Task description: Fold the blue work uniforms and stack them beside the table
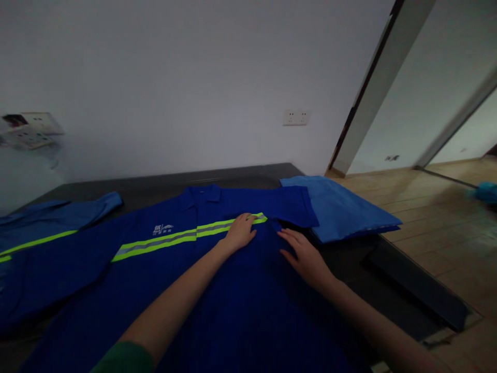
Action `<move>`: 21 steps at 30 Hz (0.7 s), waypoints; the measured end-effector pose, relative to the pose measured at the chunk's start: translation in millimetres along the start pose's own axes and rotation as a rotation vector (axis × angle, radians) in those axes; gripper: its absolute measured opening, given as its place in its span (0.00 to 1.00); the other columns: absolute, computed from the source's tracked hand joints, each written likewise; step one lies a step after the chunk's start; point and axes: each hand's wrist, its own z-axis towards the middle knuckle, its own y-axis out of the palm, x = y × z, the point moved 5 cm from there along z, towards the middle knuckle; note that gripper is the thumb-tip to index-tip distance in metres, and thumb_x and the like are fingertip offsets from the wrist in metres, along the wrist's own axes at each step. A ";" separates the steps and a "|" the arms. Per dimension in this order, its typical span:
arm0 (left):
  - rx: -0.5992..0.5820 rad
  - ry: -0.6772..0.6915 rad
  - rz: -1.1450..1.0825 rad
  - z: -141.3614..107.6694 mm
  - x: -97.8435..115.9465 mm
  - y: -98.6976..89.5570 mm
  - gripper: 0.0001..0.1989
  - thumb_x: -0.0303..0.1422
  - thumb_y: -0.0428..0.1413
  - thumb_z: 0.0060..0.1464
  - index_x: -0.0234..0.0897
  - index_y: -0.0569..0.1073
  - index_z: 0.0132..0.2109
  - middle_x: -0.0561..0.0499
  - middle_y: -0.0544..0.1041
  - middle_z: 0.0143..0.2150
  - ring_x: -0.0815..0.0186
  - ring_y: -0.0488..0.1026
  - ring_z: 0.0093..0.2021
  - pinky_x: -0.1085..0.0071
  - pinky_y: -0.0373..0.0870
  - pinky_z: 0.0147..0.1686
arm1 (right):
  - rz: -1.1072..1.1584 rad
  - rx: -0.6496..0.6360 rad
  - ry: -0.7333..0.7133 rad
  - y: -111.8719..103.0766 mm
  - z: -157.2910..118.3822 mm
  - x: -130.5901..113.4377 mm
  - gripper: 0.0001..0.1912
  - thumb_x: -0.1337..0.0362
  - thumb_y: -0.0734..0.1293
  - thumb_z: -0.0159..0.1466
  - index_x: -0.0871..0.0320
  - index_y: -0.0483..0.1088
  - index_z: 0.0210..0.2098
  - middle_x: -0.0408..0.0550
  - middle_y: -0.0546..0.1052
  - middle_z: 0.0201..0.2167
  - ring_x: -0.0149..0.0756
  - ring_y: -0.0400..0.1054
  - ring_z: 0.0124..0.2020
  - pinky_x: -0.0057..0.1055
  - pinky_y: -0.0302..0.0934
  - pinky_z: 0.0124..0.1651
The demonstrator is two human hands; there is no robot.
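Note:
A dark blue work jacket (pixel 163 280) with a yellow-green and grey chest stripe lies spread on a dark table (pixel 155 189), its collar towards the wall. My left hand (pixel 241 231) rests on the right end of the stripe, fingers spread and holding nothing. Beside the jacket's right edge, below the sleeve on that side, is my right hand (pixel 305 255), its fingers apart and empty, with the fingertips at the cloth. A small white print shows on the left part of the chest.
Folded lighter blue cloth (pixel 341 207) lies at the table's right edge, partly under the sleeve. Another blue garment (pixel 42 223) with a yellow-green stripe is at the left. A dark flat object (pixel 419 285) lies at the right. Behind stands a wall with sockets (pixel 296 117).

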 end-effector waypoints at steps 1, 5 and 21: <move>0.007 0.043 -0.037 10.6 7.8 6.0 0.27 0.31 0.54 0.56 0.33 0.63 0.62 0.38 0.64 0.63 0.55 0.60 0.64 0.60 0.57 0.62 | -0.054 0.039 0.020 0.2 15.6 2.7 0.24 0.65 0.61 0.65 0.57 0.63 0.60 0.57 0.67 0.59 0.45 0.60 0.62 0.46 0.57 0.62; 0.061 0.052 -0.121 42.2 18.9 29.5 0.29 0.28 0.54 0.56 0.32 0.60 0.64 0.37 0.61 0.65 0.55 0.57 0.65 0.59 0.56 0.63 | -0.289 0.030 0.109 17.3 63.0 17.6 0.28 0.69 0.63 0.63 0.67 0.58 0.62 0.65 0.65 0.60 0.50 0.58 0.63 0.49 0.52 0.64; 0.118 0.372 -0.202 45.4 24.6 35.9 0.16 0.24 0.53 0.57 0.35 0.73 0.52 0.45 0.74 0.54 0.62 0.67 0.57 0.63 0.61 0.60 | -0.297 -0.133 0.114 40.0 71.5 41.6 0.19 0.60 0.55 0.71 0.62 0.73 0.48 0.57 0.75 0.51 0.43 0.69 0.54 0.38 0.64 0.54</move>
